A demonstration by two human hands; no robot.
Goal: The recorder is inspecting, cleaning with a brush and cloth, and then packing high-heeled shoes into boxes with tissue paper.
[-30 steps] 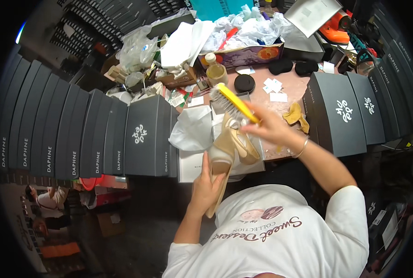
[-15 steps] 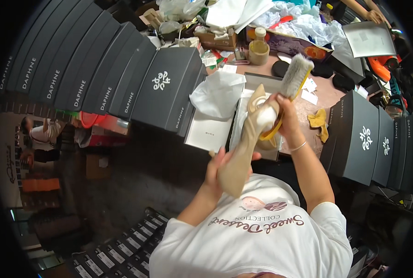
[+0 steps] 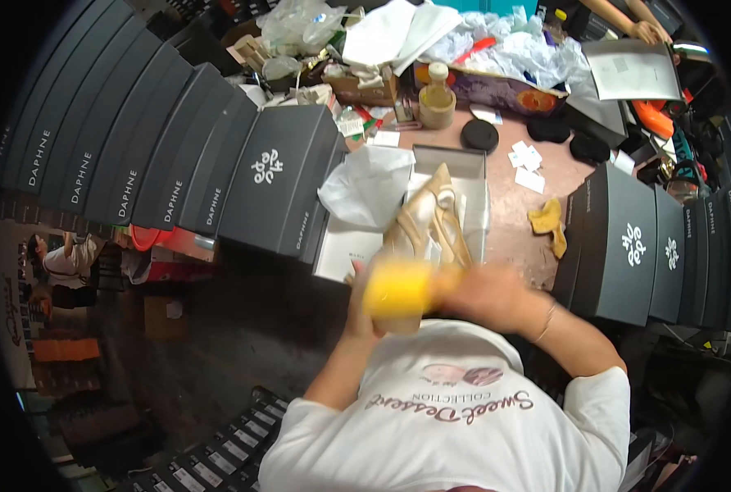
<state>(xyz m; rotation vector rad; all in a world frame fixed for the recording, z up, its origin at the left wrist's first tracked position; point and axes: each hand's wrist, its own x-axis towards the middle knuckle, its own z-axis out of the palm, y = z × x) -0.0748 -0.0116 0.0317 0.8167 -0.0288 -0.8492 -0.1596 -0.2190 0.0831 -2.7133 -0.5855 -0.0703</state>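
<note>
My left hand (image 3: 360, 310) is closed around a beige shoe (image 3: 404, 236), partly hidden behind a brush. In my right hand (image 3: 497, 298) is the brush, its yellow back (image 3: 394, 289) facing up and smeared by motion. The brush lies across the shoe close to my left hand; its bristles are out of sight. Just beyond, another beige shoe (image 3: 447, 223) rests in an open shoebox (image 3: 478, 185). White tissue paper (image 3: 365, 187) spills over the pale box lid (image 3: 345, 251) on the left.
Dark shoeboxes (image 3: 282, 176) line the left, with more dark boxes (image 3: 619, 238) at right. A yellow cloth (image 3: 550, 223), white cards (image 3: 528, 157) and a round black lid (image 3: 479, 135) lie on the table. Behind stands a bottle (image 3: 438, 98); another person's hand (image 3: 648, 33) shows far right.
My right hand has brought the brush down and left, from raised bristles up to across the shoe, yellow back up. My left hand still holds the shoe. The view has shifted slightly.
</note>
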